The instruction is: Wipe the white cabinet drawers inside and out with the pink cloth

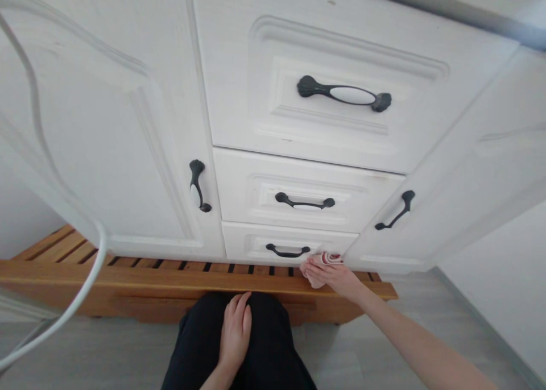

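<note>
Right hand [339, 279] clamped on pink cloth [333, 258] at bottom drawer [239, 239], four o'clock of its handle [288, 253], long axis nine-to-three. Left hand [236, 327], farther, lies flat on trousers [273, 339]; cloth at two o'clock.

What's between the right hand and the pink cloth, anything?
Nothing visible: the right hand holds the pink cloth at the right end of the bottom drawer. The drawer's dark handle is left of the cloth, not between them.
</note>
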A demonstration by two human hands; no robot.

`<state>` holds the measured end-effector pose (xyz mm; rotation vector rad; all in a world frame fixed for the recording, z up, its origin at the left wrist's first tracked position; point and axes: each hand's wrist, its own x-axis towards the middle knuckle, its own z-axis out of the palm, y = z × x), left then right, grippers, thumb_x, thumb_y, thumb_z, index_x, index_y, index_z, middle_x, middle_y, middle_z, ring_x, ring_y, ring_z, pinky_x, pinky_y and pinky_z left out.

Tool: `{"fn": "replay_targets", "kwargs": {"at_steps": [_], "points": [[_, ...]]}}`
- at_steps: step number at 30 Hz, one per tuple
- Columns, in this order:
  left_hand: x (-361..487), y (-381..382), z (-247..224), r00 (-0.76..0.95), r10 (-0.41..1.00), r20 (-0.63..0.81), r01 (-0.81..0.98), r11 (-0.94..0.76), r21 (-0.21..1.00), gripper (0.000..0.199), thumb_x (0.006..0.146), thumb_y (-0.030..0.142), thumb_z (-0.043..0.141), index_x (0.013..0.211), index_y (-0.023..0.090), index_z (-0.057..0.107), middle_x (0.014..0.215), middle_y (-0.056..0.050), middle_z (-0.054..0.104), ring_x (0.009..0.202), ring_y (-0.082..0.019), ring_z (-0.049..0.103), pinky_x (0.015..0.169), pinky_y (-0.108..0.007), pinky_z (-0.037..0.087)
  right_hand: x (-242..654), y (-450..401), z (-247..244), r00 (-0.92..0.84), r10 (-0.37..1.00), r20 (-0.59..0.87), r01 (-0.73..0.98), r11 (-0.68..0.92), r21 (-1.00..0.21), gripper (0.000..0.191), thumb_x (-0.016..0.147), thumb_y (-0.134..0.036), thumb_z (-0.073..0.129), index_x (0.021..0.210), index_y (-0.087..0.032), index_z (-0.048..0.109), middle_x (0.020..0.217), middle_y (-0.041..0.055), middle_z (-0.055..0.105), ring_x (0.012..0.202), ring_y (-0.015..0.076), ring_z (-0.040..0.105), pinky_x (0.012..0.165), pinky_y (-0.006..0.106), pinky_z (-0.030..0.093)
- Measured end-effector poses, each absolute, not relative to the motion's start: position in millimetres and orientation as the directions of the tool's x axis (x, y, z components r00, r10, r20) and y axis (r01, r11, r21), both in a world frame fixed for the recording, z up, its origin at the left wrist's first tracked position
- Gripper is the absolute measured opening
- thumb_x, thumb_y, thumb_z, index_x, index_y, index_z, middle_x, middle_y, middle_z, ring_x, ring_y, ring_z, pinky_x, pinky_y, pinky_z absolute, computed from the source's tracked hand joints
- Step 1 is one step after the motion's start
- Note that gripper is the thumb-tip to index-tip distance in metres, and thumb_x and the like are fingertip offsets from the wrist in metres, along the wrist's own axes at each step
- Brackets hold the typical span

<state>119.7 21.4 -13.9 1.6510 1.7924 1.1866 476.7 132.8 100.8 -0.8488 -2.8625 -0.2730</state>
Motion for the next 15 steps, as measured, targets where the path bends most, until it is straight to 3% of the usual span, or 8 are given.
{"fn": "replay_targets", "kwargs": {"at_steps": [7,9,11,15], "points": [[119,20,-15,-0.19,0.954,0.23,0.597,-0.073,0.799,0.041,0.096,0.041,0.036,0.122,0.023,0.063,0.12,-0.009,0.062,0.116,-0.025,0.058,0.108,-0.054,0.047,507,105,92,-0.712,0.682,0.166,0.7,0.709,0.087,0.074,0.086,-0.002,0.044,0.152,-0.036,0.036,0.154,-0.0004,0.046,0.14,0.0187,0.046,0.1,0.039,0.048],[119,20,-17,-0.191,0.954,0.231,0.603,-0.071,0.794,0.042,0.096,0.041,0.036,0.122,0.023,0.064,0.12,-0.008,0.062,0.116,-0.025,0.058,0.107,-0.054,0.048,511,96,85,-0.637,0.747,0.19,0.757,0.653,-0.032,0.067,0.087,-0.007,0.046,0.146,-0.037,0.046,0.149,-0.0008,0.053,0.138,0.0202,0.047,0.106,0.043,0.046],[119,21,-18,-0.199,0.952,0.234,0.612,-0.065,0.788,0.042,0.096,0.041,0.036,0.122,0.024,0.064,0.12,-0.008,0.063,0.117,-0.026,0.059,0.107,-0.054,0.048,514,85,75,-0.529,0.816,0.232,0.808,0.568,-0.155,0.06,0.087,-0.01,0.043,0.143,-0.031,0.052,0.142,0.0046,0.059,0.134,0.0211,0.051,0.109,0.045,0.045],[118,21,-18,-0.19,0.946,0.262,0.658,-0.075,0.75,0.043,0.095,0.041,0.035,0.122,0.022,0.064,0.119,-0.009,0.063,0.116,-0.027,0.06,0.104,-0.055,0.051,516,43,49,-0.159,0.915,0.37,0.838,0.323,-0.439,0.054,0.091,-0.019,0.036,0.143,-0.018,0.052,0.137,0.0146,0.062,0.126,0.0224,0.059,0.107,0.044,0.049]]}}
